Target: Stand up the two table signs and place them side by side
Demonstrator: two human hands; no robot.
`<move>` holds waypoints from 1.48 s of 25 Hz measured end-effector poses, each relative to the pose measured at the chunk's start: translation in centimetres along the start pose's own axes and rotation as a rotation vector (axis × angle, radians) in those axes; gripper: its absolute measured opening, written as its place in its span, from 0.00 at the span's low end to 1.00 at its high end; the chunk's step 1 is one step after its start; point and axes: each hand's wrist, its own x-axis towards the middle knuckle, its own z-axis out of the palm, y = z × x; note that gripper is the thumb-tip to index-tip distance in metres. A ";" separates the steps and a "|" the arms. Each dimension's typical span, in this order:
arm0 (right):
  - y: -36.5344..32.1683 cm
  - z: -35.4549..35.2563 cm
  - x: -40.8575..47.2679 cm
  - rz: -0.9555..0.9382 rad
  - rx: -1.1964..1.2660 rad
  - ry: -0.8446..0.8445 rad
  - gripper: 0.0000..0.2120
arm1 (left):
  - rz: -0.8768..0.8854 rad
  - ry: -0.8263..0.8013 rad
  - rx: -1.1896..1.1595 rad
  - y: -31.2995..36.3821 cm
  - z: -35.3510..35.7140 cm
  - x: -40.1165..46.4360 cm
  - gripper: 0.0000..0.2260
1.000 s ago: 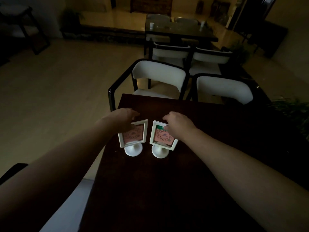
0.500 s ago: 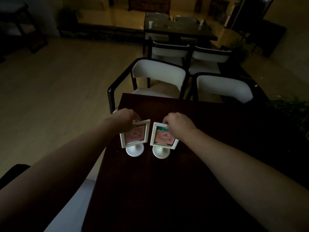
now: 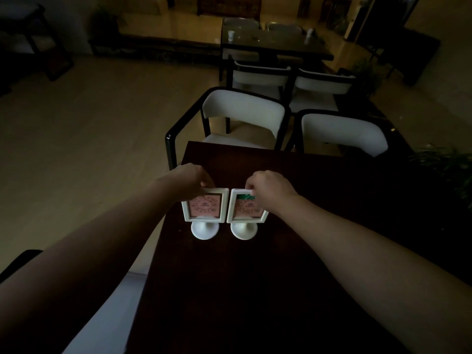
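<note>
Two white-framed table signs with pink cards stand upright on round white feet on the dark wooden table (image 3: 255, 290). The left sign (image 3: 205, 206) and the right sign (image 3: 245, 212) are side by side, their frames almost touching. My left hand (image 3: 190, 178) pinches the top left corner of the left sign. My right hand (image 3: 268, 186) grips the top edge of the right sign, covering part of its green strip.
Two white-cushioned chairs with black frames (image 3: 242, 113) (image 3: 342, 131) stand at the table's far edge. Beyond them is another dark table (image 3: 275, 42) with more chairs. A plant (image 3: 444, 162) is at the right. The table's left edge runs close to the left sign.
Both signs have been turned squarer to me and brought closer together. My hands have shifted up to the frames' top edges.
</note>
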 end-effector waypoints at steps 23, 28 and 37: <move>0.0 0.5 -0.1 0.018 -0.022 -0.002 0.13 | 0.014 0.027 -0.029 0.0 0.4 -0.4 0.13; 0.0 0.5 -0.1 0.013 -0.046 -0.018 0.15 | 0.022 0.035 -0.013 0.2 0.4 -0.5 0.13; 0.8 0.3 -2.2 0.037 0.094 0.049 0.28 | 0.005 0.087 -0.081 1.0 -0.2 -1.8 0.29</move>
